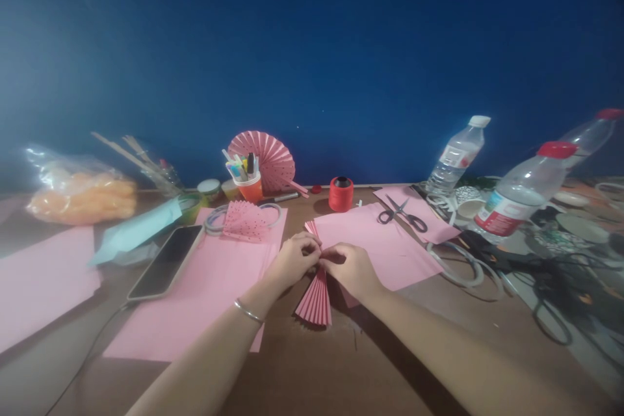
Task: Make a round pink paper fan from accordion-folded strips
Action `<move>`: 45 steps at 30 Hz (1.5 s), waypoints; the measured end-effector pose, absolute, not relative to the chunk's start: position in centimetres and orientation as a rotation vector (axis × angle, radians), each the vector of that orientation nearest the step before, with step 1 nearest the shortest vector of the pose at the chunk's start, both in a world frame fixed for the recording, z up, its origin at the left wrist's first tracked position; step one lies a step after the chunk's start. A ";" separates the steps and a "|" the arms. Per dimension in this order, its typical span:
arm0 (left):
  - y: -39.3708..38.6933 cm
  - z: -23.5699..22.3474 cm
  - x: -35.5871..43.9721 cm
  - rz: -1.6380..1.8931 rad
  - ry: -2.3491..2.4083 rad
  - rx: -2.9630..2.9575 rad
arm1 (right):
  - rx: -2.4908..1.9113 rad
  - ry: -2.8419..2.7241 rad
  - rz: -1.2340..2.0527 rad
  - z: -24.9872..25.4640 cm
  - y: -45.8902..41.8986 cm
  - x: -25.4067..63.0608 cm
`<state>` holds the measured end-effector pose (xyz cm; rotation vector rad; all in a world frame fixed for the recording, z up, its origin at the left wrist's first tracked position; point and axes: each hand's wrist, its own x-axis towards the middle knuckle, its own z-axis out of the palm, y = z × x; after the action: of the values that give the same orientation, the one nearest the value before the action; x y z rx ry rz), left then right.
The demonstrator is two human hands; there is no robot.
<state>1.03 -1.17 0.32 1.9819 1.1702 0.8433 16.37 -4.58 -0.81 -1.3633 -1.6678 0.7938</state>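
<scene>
Pink pleated paper [316,304] in both hands [295,259] [351,268]

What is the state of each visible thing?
Pleated pink paper strip: held, near end fanned
Left hand, right hand: pinching it
Round pink paper fan: open
Black-handled metal scissors: open
Black rectangular phone: unlit
Red cylindrical thread spool: upright
White-capped clear plastic bottle: closed
Orange round cup: upright, filled

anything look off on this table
Tangled black cables sprawl through the clutter at right, looking untidy, and the black-handled metal scissors lie with blades open on pink paper. No spill or damage stands out.
</scene>
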 end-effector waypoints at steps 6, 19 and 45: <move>-1.1 0.4 1.0 0.816 1.155 2.052 | -1.423 -1.721 0.632 -1.1 -4.2 16.3; -1.0 0.2 1.0 0.780 1.180 2.206 | -1.294 -1.829 0.951 -0.2 -3.1 17.9; -1.0 0.0 0.9 0.783 1.142 2.272 | -1.486 -2.110 0.523 0.6 -3.5 17.9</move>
<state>0.93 -1.00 0.02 2.2721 1.1418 0.7834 17.93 -3.52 0.58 -1.4860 -2.1097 0.5230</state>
